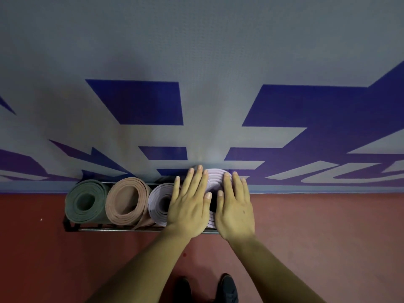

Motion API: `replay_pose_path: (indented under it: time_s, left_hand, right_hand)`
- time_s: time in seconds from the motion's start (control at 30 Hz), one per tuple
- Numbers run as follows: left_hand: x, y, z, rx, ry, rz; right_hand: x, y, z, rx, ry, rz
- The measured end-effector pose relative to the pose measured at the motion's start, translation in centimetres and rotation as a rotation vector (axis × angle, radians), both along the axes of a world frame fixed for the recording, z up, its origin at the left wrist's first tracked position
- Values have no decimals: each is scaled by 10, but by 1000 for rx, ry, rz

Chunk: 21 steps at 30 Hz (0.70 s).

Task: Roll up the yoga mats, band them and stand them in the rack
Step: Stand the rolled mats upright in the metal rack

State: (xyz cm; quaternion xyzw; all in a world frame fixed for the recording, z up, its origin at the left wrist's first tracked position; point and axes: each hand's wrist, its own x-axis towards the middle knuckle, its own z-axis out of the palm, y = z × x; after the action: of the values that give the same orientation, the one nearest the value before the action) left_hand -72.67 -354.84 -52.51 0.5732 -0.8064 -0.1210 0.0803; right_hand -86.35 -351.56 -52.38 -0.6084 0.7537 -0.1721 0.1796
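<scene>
Looking down on 4 rolled mats upright in the rack (122,230), hard against the wall (196,51): green mat (84,202), peach mat (126,200), lilac mat (158,202), then a 2nd lilac mat (215,178) at the right end. Pressing on top of that last roll with left hand (188,206) and right hand (235,208), fingers straight and flat, gripping nothing. Impossible to tell from above whether banded. Possible trouble: pushing off-centre and telescoping the inner coils; loosening into a wider spiral if unbanded, much like the peach roll's slack tail; tipping forward out of the rack on release; nudging the neighbouring lilac roll under the left palm.
</scene>
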Motion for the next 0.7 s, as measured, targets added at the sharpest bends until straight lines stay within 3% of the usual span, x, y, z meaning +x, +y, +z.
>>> replay_pose_path:
  time_s: [0.7]
  left_hand:
    - [-8,-1,-112,81,-147,-15]
  right_hand:
    - [8,-1,-119,105,79,-86]
